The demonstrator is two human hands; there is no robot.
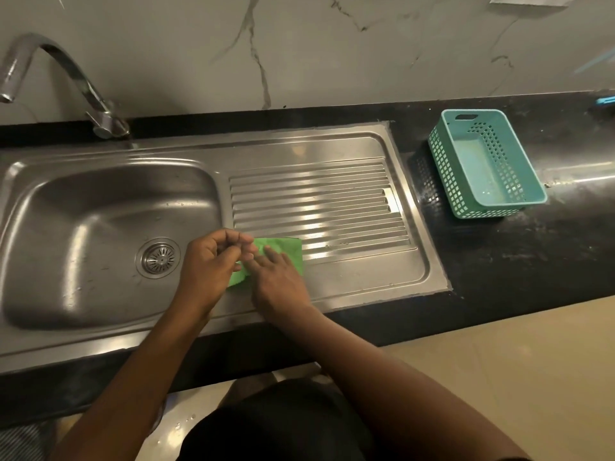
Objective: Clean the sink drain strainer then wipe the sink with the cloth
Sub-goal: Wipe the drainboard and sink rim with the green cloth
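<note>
A green cloth [286, 252] lies on the steel drainboard [332, 201], at its near left corner beside the basin. My right hand [278, 284] rests flat on the cloth with its fingers spread. My left hand [209, 261] hovers just left of it, fingers curled loosely over the cloth's left edge; whether it grips the cloth I cannot tell. The round metal drain strainer [159, 258] sits in the drain at the bottom of the sink basin [66, 227], left of both hands.
A curved chrome tap [60, 74] stands behind the basin at the back left. A teal plastic basket [486, 161] sits on the black counter [532, 254] to the right of the sink. A marble wall rises behind.
</note>
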